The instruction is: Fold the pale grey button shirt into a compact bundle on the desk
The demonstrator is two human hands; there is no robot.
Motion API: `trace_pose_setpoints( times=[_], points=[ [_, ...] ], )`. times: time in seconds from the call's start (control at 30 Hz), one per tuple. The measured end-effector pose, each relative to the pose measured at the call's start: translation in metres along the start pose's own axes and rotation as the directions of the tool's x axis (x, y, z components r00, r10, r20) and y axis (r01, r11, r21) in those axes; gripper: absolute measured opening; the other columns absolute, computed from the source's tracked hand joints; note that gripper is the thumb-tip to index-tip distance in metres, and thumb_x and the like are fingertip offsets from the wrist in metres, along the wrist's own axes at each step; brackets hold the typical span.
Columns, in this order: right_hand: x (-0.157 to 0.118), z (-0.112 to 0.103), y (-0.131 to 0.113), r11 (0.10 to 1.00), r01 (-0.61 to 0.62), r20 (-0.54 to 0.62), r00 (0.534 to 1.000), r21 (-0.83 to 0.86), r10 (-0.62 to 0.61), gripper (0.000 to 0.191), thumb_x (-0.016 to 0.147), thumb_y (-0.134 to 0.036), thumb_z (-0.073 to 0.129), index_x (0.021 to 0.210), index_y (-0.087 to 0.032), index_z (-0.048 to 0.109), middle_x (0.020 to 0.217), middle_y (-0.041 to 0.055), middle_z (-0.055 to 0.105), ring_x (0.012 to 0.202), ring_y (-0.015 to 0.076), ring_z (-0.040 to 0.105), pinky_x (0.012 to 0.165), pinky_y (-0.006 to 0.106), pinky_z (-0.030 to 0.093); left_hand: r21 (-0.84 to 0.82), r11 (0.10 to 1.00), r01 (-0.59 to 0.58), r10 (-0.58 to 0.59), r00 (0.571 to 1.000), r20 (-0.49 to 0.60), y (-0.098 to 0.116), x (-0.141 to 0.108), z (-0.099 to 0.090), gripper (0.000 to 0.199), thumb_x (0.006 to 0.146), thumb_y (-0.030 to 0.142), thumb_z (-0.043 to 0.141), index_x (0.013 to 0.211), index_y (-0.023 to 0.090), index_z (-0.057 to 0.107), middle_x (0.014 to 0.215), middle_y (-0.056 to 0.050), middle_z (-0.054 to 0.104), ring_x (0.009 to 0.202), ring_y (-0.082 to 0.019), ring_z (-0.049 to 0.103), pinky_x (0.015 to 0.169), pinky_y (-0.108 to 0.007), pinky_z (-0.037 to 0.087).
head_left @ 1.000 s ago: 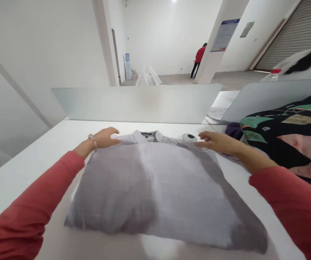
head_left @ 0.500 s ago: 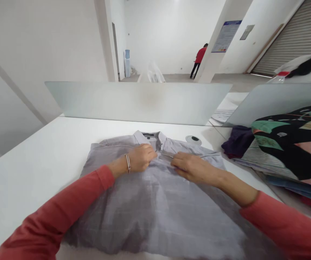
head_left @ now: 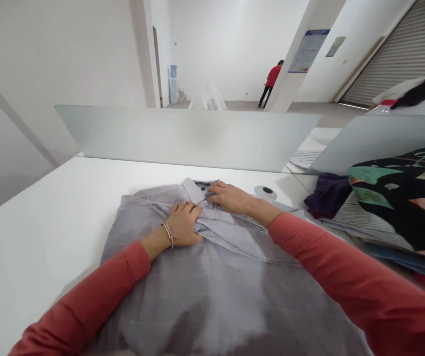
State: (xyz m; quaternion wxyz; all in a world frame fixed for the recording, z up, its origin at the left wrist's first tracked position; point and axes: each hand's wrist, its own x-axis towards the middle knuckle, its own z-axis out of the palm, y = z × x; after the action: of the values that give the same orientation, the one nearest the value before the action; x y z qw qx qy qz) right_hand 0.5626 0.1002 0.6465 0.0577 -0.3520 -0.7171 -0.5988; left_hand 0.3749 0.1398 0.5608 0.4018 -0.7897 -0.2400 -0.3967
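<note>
Left hand: the left hand (head_left: 183, 225), with a thin beaded bracelet (head_left: 167, 235) at the wrist, lay flat and open on the shirt's chest, its fingers together and pointing toward the collar; no pinch was visible.

Right hand: the right hand (head_left: 231, 197) lay open and low on the fabric just beside the collar, its fingers reaching toward the placket; no clear grip was visible.

Garment: a grey checked long-sleeved collared shirt (head_left: 205, 301) lay on the white tabletop (head_left: 30, 257), collar away from the person, directly beneath both hands.

Progress: the shirt appeared already gathered into a compact, roughly rectangular shape, with no sleeves visible. A loose diagonal flap of cloth crossed the chest, not yet flattened, and the lower part was cut off by the frame.

Nearby: a round black-centred desk grommet (head_left: 265, 193) was set in the tabletop just beyond the collar. To the right lay a stack of folded clothes (head_left: 368, 222), topped by a black patterned garment (head_left: 394, 212).
</note>
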Motion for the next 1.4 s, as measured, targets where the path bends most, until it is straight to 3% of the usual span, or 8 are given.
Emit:
trace_pose_setpoints(
  times=[0.1,0.33,0.43,0.67,0.8,1.0,1.2,1.4],
  points=[
    [0.004,-0.002,0.007,0.998,0.032,0.031,0.999,0.057,-0.034,0.019,0.078,-0.011,0.048,0.085,-0.015,0.066,0.108,0.0099,0.054,0.107,0.0236,0.039,0.088,0.035,0.037,-0.036,0.999,-0.033,0.033,0.999,0.009,-0.002,0.001,0.002,0.064,0.062,0.044,0.06,0.116,0.013,0.043,0.113,-0.011,0.049,0.107,-0.027,0.041,0.096,-0.046,0.026],
    [0.018,-0.007,0.015,0.982,0.068,0.0,0.998,0.174,-0.069,0.017,0.077,-0.015,0.049,0.086,-0.015,0.063,0.096,0.0074,0.059,0.098,0.0202,0.046,0.092,0.035,0.032,-0.084,0.962,-0.26,0.259,0.966,-0.025,-0.001,-0.002,0.007,0.038,0.068,0.028,0.054,0.102,0.011,0.051,0.103,-0.012,0.051,0.095,-0.023,0.047,0.09,-0.038,0.034],
    [0.025,-0.002,0.01,0.981,0.059,0.02,0.998,0.187,-0.064,0.016,0.078,-0.016,0.049,0.086,-0.015,0.063,0.093,0.0073,0.06,0.096,0.02,0.047,0.091,0.035,0.032,-0.127,0.946,-0.299,0.301,0.954,-0.011,-0.001,-0.001,0.009,0.034,0.068,0.021,0.052,0.101,0.011,0.05,0.103,-0.012,0.05,0.095,-0.021,0.047,0.088,-0.035,0.037],
    [0.028,0.009,0.005,0.971,-0.063,0.062,0.997,0.232,0.05,0.019,0.077,-0.02,0.053,0.092,-0.012,0.061,0.097,0.0109,0.058,0.098,0.0211,0.047,0.091,0.034,0.031,-0.187,0.957,-0.222,0.205,0.973,-0.105,-0.004,0.001,0.017,0.061,0.061,0.028,0.059,0.116,0.008,0.041,0.116,-0.015,0.046,0.109,-0.026,0.04,0.098,-0.039,0.031],
    [0.023,0.01,0.006,0.95,-0.095,-0.001,0.995,0.298,0.1,0.014,0.074,-0.018,0.055,0.085,-0.013,0.061,0.092,0.0088,0.058,0.093,0.0199,0.048,0.088,0.031,0.033,-0.203,0.965,-0.168,0.163,0.986,-0.044,-0.006,0.003,0.017,0.069,0.061,0.034,0.06,0.121,0.009,0.037,0.118,-0.015,0.046,0.113,-0.029,0.037,0.098,-0.042,0.031],
    [0.02,0.003,0.005,0.905,-0.12,-0.029,0.989,0.408,0.144,0.013,0.072,-0.015,0.052,0.079,-0.015,0.062,0.081,0.0053,0.06,0.087,0.0177,0.05,0.085,0.03,0.035,-0.161,0.975,-0.153,0.161,0.986,0.038,-0.005,0.006,0.012,0.064,0.064,0.036,0.059,0.122,0.014,0.039,0.125,-0.011,0.043,0.116,-0.028,0.033,0.094,-0.043,0.034],
    [0.028,0.001,0.007,0.836,-0.163,0.125,0.986,0.523,0.114,0.019,0.072,-0.013,0.048,0.083,-0.016,0.063,0.088,0.0027,0.062,0.084,0.0147,0.054,0.078,0.025,0.039,-0.114,0.982,-0.149,0.161,0.982,0.099,-0.005,0.006,0.012,0.065,0.067,0.039,0.055,0.125,0.015,0.037,0.131,-0.01,0.038,0.121,-0.029,0.028,0.095,-0.043,0.032],
    [0.041,0.0,-0.001,0.825,-0.359,0.206,0.932,0.436,0.297,0.022,0.072,-0.018,0.052,0.093,-0.015,0.058,0.092,0.0037,0.06,0.083,0.0154,0.053,0.073,0.024,0.038,-0.106,0.984,-0.14,0.152,0.982,0.116,-0.006,0.005,0.013,0.066,0.069,0.041,0.053,0.127,0.016,0.036,0.133,-0.008,0.038,0.123,-0.031,0.027,0.095,-0.045,0.03]
  ],
)
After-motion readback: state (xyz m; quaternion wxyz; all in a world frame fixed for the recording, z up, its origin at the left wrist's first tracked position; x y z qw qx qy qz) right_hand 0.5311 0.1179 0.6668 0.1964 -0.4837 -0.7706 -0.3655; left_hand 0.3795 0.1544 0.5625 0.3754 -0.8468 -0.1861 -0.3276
